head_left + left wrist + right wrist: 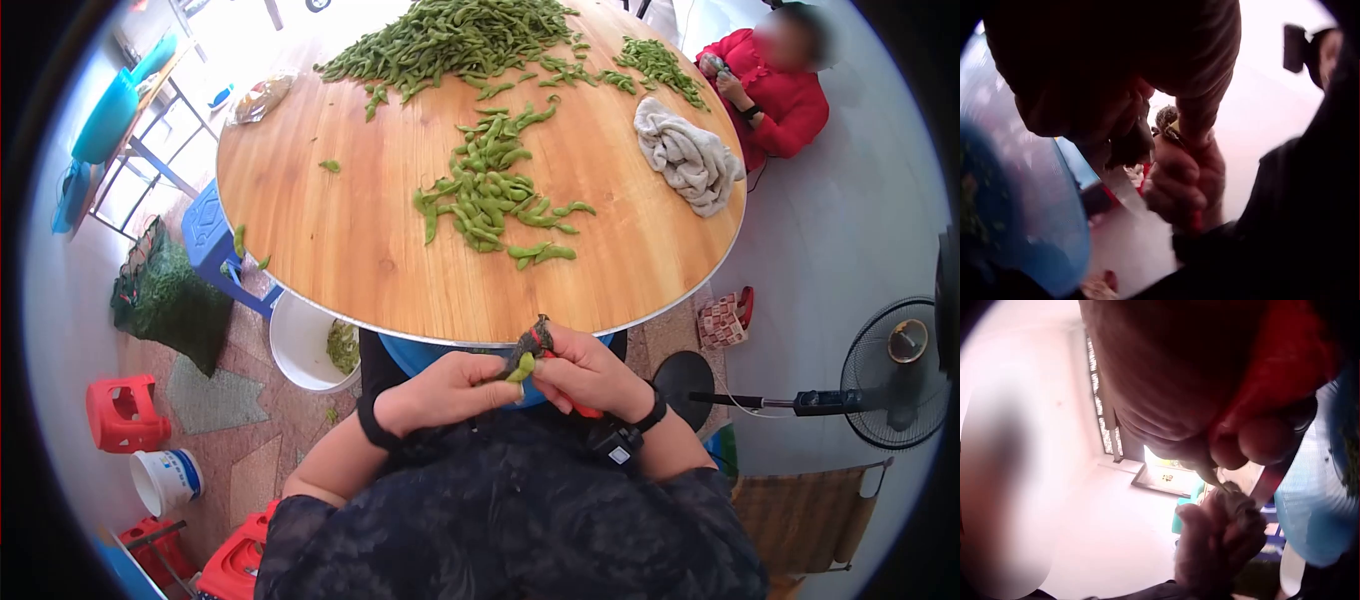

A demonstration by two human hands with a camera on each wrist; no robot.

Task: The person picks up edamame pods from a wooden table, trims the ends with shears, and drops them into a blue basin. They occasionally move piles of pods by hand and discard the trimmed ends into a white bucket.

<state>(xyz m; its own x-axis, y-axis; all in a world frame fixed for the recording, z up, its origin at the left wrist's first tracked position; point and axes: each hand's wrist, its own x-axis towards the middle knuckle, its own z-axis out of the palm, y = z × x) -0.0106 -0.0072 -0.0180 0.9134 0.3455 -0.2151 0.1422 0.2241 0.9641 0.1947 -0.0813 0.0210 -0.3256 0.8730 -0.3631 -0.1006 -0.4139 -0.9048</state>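
In front of the body, just past the table's near edge, both hands meet. My left hand [455,388] pinches a green soybean pod [522,368] between thumb and fingers. Right beside it, my right hand [592,372] grips a red-handled tool [586,411]; its kind I cannot tell, as the palm hides most of it. The red handle [1285,369] also shows along the palm in the right wrist view. Dark grey cloth [528,346] covers fingertips where the hands come together. Below them, partly hidden, is a blue basin [400,352].
On the round wooden table [330,230] lie a small heap of pods [490,190], a large pile [450,45] and a crumpled cloth [688,155]. A white bucket [290,345] and blue stool [215,240] stand left. A fan [895,375] and a person in red [770,95] are right.
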